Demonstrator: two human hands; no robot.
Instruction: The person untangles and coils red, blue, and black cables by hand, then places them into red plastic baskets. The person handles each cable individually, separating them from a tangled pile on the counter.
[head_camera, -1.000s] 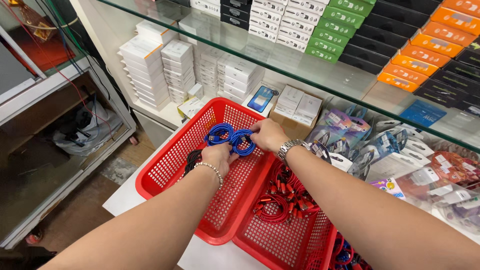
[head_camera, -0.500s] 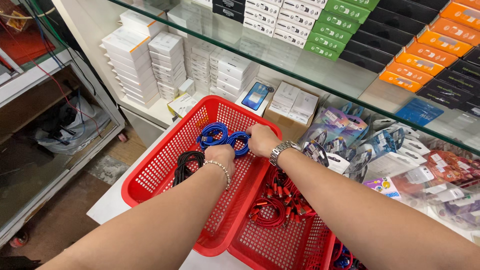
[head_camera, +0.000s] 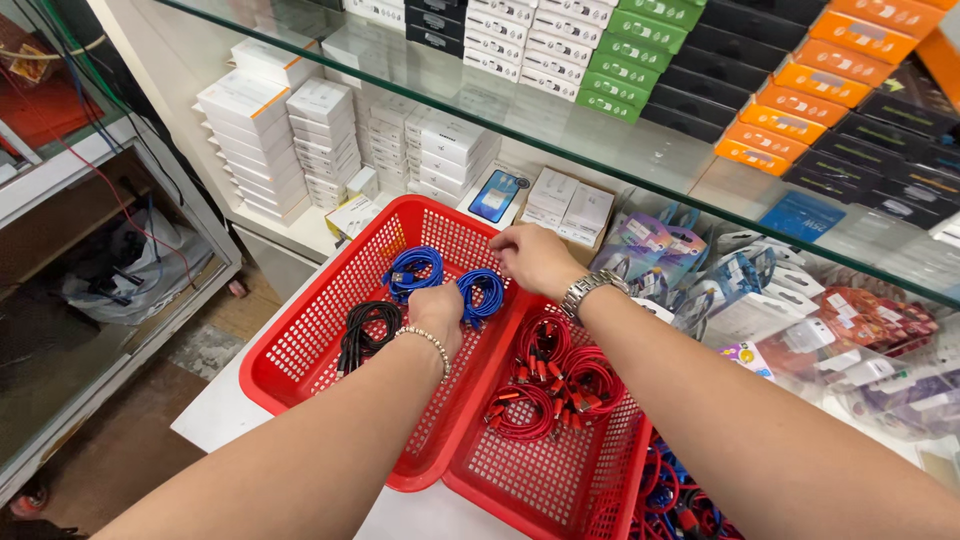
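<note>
Left hand (head_camera: 437, 312) grips a blue coil (head_camera: 480, 294) low inside the left basket (head_camera: 300, 345), second blue coil (head_camera: 414, 270) just far of it, black coil (head_camera: 368, 330) to the left. Right hand (head_camera: 535, 258) rests curled on the basket's far rim, holding nothing visible. Red coils (head_camera: 550, 375) sit apart in the right basket (head_camera: 560, 480), so colours look sorted by basket.

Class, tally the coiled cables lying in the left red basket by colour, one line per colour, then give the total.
Blue coiled cables: 2, one of them under the left hand
Black coiled cables: 1
Total in the left red basket: 3
</note>
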